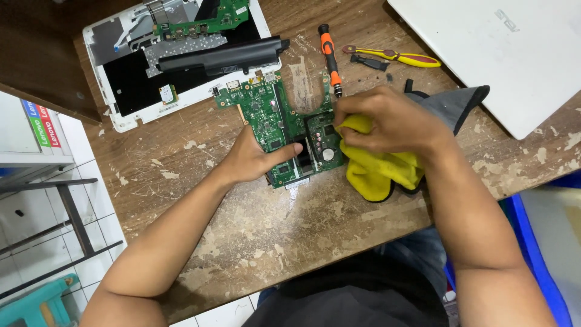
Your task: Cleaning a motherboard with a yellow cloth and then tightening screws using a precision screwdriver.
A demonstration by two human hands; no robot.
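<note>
1. Left hand [257, 158]: grip closed on the lower left edge of the green laptop circuit board [275, 124], thumb lying across its top.
2. Board lies flat mid-desk on the worn brown wooden desk [260, 236].
3. Right hand [387, 121]: grip closed on the bunched yellow cloth [378, 172], pressed to the board's 3 o'clock edge.
4. Orange-and-black screwdriver [330, 57] lies at the board's 1 o'clock.

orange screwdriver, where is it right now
In the head view the orange screwdriver lies on the wooden table, just above the right hand, left of the yellow tweezers.
</note>
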